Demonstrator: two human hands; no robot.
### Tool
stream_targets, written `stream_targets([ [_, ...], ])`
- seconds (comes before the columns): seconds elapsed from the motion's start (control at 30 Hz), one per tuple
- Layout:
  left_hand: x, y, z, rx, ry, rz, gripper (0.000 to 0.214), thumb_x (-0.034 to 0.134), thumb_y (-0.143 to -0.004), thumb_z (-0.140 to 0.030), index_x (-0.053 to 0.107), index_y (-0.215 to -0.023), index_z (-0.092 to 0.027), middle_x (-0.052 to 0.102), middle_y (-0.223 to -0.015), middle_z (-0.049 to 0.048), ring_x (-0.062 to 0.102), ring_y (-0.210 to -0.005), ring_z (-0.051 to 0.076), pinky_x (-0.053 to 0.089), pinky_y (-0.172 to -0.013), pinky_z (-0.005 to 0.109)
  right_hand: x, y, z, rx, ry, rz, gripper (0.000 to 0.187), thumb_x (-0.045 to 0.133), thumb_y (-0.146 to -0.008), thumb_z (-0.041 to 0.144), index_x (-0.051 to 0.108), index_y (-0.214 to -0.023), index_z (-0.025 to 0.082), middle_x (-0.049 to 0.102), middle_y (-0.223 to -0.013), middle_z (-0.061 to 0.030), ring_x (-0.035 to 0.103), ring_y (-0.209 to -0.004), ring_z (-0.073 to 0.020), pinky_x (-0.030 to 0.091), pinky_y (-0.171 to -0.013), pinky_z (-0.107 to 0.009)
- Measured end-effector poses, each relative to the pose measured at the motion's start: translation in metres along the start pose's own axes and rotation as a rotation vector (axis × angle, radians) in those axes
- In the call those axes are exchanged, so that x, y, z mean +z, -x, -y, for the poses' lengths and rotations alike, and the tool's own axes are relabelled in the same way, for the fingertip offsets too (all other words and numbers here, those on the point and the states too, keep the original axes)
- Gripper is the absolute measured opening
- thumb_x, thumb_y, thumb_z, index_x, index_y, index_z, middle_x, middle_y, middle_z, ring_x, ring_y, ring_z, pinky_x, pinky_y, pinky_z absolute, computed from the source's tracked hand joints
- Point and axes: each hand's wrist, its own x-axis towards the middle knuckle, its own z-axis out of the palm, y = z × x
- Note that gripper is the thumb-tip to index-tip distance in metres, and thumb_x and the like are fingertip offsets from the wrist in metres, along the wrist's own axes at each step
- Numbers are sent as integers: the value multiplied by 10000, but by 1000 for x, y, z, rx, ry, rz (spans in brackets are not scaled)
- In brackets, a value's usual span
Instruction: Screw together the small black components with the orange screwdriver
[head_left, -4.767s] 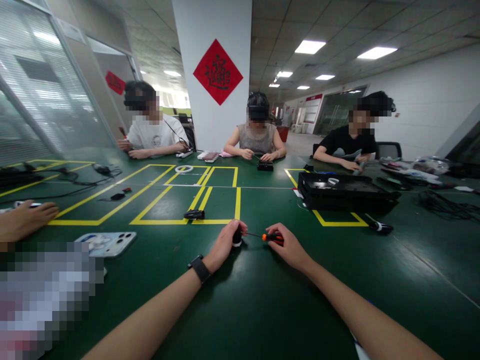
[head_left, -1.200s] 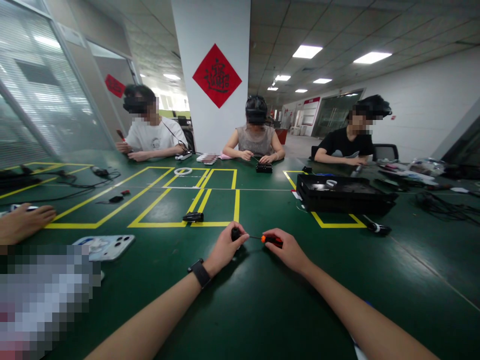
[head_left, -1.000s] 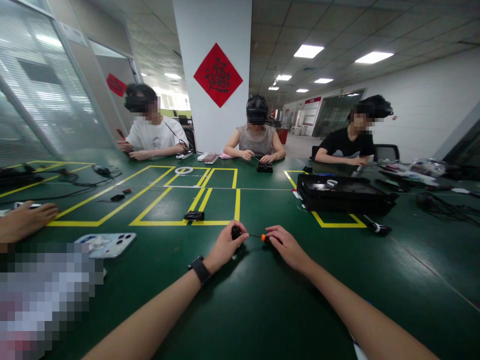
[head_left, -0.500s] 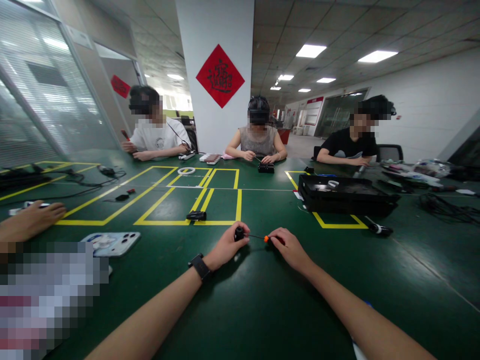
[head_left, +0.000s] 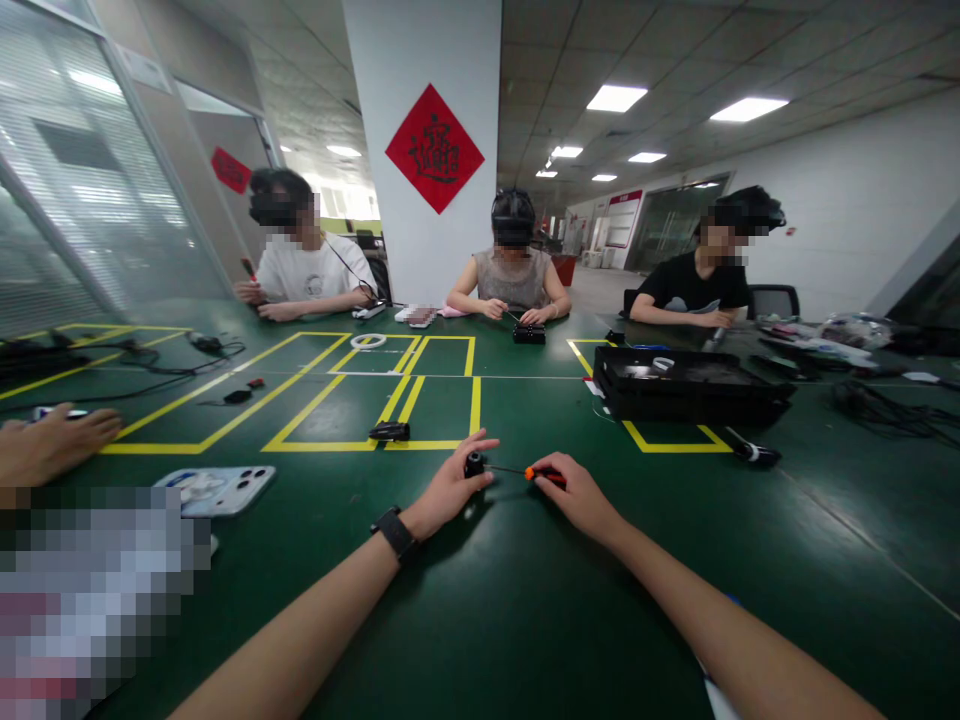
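Observation:
My left hand, below a dark wristwatch strap, grips a small black cylindrical part between thumb and fingers, with one or two fingers lifted off it. A screwdriver with an orange and black handle is in my right hand. Its thin shaft points left, and the tip reaches the black part; whether it sits inside cannot be made out. Both hands are just above the green table. Beyond my left hand a black tapered piece lies on the yellow tape.
A black tray stands at the right, a black-and-white item before it. At the left are a phone and another person's hand. Cables lie farther left. Three people sit across the table, near a white ring.
The fingers of my left hand have lifted and spread, showing more of the black part. More of the screwdriver's handle shows in my right hand. The whole view has shifted slightly.

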Motion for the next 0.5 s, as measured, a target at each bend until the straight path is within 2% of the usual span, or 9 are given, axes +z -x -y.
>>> stream_targets([
  [0.1, 0, 0, 3, -26, 81, 40, 538, 551, -757, -160, 408, -1270, -233, 397, -1360, 73, 326, -1274, 195, 179, -1080, 398, 1, 1, 1, 35, -37, -29, 224, 547, -790, 264, 568, -1006, 205, 577, -981, -34, 524, -919, -164, 410, -829, -318],
  [0.2, 3, 0, 6, -32, 153, 40, 699, 534, -765, -132, 202, -1367, -261, 346, -1389, 104, 329, -1275, 198, 211, -1064, 414, 2, 0, 0, 32, -48, -33, 230, 435, -863, 273, 574, -1034, 207, 573, -1019, -52, 510, -972, -170, 387, -882, -344],
  [0.3, 5, 1, 6, -12, 172, 20, 819, 520, -769, -115, 17, -1386, -309, 229, -1440, 110, 317, -1282, 212, 226, -1049, 439, 2, -1, -1, -7, -19, -9, 272, 355, -895, 244, 620, -933, 194, 578, -999, -63, 500, -991, -176, 363, -915, -363],
  [0.37, 5, 1, 4, 15, 135, 5, 818, 517, -763, -112, 29, -1385, -320, 165, -1463, 82, 263, -1307, 215, 183, -1067, 436, 1, -1, 0, -23, -12, -1, 215, 411, -870, 235, 619, -901, 191, 574, -995, -60, 502, -982, -178, 371, -907, -362],
  [0.43, 4, 1, 2, 32, 78, -10, 774, 519, -754, -112, 113, -1384, -308, 161, -1467, 46, 180, -1335, 205, 108, -1092, 419, 0, 0, 3, -13, -23, -12, 151, 498, -820, 235, 599, -923, 194, 568, -996, -52, 510, -965, -180, 389, -885, -359],
  [0.5, 3, 1, 0, 28, 37, -9, 722, 519, -748, -115, 201, -1372, -289, 193, -1460, 22, 112, -1351, 193, 47, -1104, 401, 0, 1, 5, 15, -42, -24, 216, 556, -778, 247, 572, -988, 197, 560, -1017, -50, 515, -963, -183, 401, -870, -355],
])
